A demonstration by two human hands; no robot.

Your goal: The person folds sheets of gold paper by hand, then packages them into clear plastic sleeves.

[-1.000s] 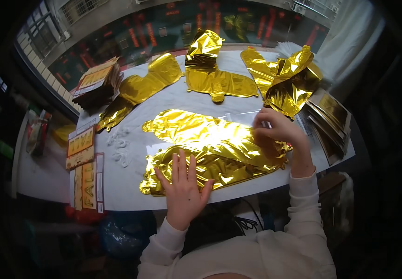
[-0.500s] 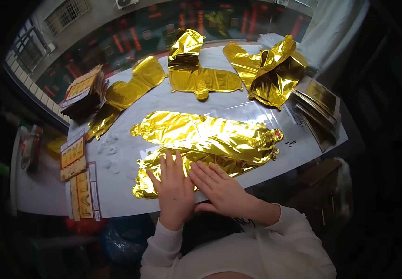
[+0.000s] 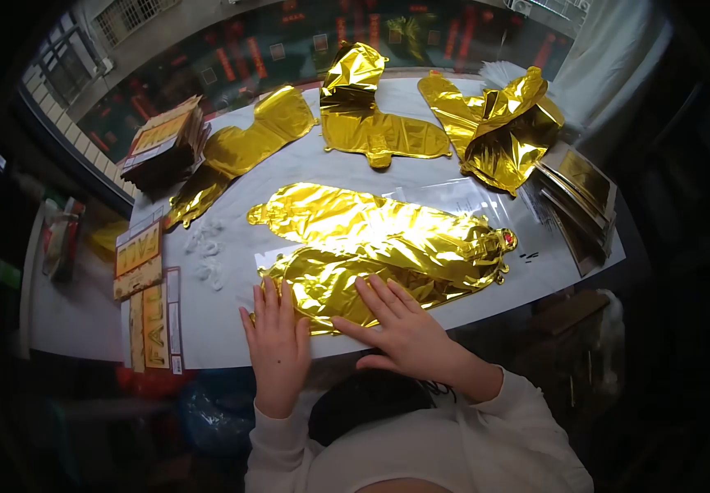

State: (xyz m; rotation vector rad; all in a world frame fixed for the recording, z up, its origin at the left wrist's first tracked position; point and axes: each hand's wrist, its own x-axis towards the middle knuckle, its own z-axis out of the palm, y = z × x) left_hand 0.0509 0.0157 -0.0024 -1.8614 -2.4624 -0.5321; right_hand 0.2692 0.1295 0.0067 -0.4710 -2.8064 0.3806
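A flat, crinkled gold foil balloon lies across the front middle of the table, its near part folded or overlapped along its length. My left hand rests palm down over the balloon's near left corner, fingers stretched out. To its right, my right hand lies flat with spread fingers on the balloon's near edge. Neither hand grips anything. Whatever part of the foil lies beneath my palms is hidden. A small red spot shows at the balloon's right end.
More gold foil balloons lie behind: one at left, one in the centre, a crumpled one at right. Stacked printed packets stand back left, other packets front left. A leaning stack sits at the table's right edge.
My hands have moved apart: the left one went left to the balloon's corner, the right one slightly right. The whole view has shifted a little.
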